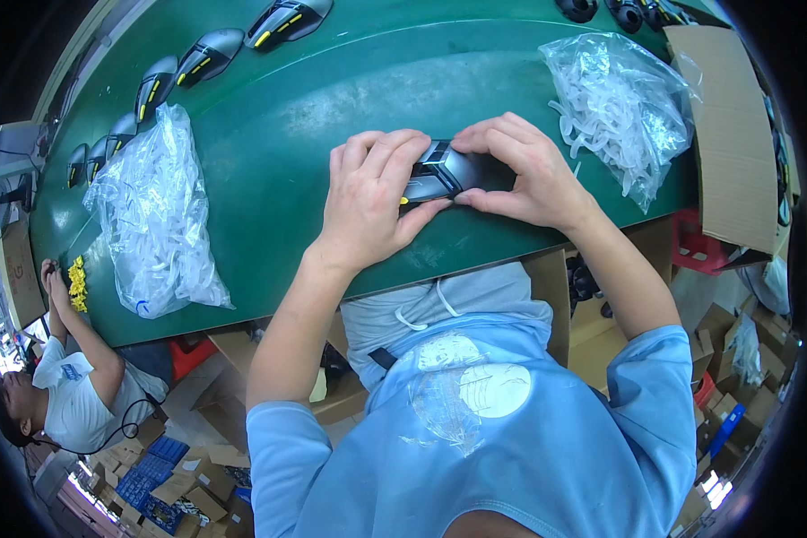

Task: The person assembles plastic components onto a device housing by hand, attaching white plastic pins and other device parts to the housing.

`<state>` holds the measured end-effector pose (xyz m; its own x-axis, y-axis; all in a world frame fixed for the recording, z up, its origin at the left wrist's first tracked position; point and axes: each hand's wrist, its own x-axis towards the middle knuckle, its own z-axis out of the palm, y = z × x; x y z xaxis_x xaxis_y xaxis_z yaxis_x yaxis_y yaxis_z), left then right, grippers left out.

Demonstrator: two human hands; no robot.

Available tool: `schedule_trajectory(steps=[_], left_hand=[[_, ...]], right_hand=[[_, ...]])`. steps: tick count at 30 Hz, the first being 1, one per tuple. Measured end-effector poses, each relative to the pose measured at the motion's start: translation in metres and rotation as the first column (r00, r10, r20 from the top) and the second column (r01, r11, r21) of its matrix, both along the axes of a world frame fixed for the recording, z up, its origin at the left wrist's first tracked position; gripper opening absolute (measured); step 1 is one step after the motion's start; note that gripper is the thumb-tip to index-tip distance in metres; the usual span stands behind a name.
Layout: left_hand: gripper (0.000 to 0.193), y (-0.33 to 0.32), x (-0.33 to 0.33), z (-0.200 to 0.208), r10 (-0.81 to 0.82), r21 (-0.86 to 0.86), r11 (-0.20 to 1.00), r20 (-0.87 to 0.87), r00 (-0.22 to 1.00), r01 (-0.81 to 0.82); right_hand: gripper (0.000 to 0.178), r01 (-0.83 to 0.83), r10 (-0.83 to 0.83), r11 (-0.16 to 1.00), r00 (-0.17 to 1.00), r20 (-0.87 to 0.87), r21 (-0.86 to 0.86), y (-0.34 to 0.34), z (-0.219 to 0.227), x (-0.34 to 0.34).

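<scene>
Above the green table [278, 215], in front of my body, I hold a dark grey computer mouse [439, 172] with a yellow strip on its side. My left hand [372, 193] grips its left end, thumb along the near edge and fingers over the far side. At the other end, my right hand [524, 170] pinches it between thumb and fingers. Parts of the mouse are hidden under my fingers. To the right lies a clear plastic bag [614, 99] of whitish translucent strips, and a similar bag [157, 215] rests to the left.
Several similar mice [211, 56] stand in a row along the far left of the table. A cardboard box [726, 134] is at the right edge. Another person [90, 386] works at the left, near a pile of small yellow parts [77, 283].
</scene>
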<state>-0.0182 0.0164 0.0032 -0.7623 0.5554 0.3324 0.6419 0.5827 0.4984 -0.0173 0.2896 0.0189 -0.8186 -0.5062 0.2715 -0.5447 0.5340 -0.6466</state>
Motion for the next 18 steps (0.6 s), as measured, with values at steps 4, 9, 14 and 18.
schedule_trajectory(steps=[4, 9, 14, 18], left_hand=[[0.073, -0.001, 0.002, 0.000, 0.003, -0.001, 1.000, -0.016, 1.000, -0.003], [0.072, 0.001, 0.004, -0.002, -0.006, 0.017, 1.000, -0.011, 1.000, 0.006], [0.069, 0.002, 0.015, -0.001, -0.056, 0.041, 0.998, -0.011, 0.998, 0.056], [0.071, -0.003, 0.036, -0.001, -0.041, 0.031, 0.999, -0.037, 0.998, 0.043]], right_hand=[[0.055, -0.034, 0.035, 0.999, 0.998, -0.060, 0.026, -0.002, 0.003, -0.002], [0.051, -0.041, 0.041, 0.999, 0.999, 0.014, 0.015, 0.009, 0.005, 0.000], [0.043, -0.054, 0.053, 0.997, 0.998, 0.027, 0.056, 0.009, 0.011, 0.010], [0.046, -0.054, 0.053, 0.998, 0.998, 0.043, 0.041, -0.008, 0.001, 0.032]])
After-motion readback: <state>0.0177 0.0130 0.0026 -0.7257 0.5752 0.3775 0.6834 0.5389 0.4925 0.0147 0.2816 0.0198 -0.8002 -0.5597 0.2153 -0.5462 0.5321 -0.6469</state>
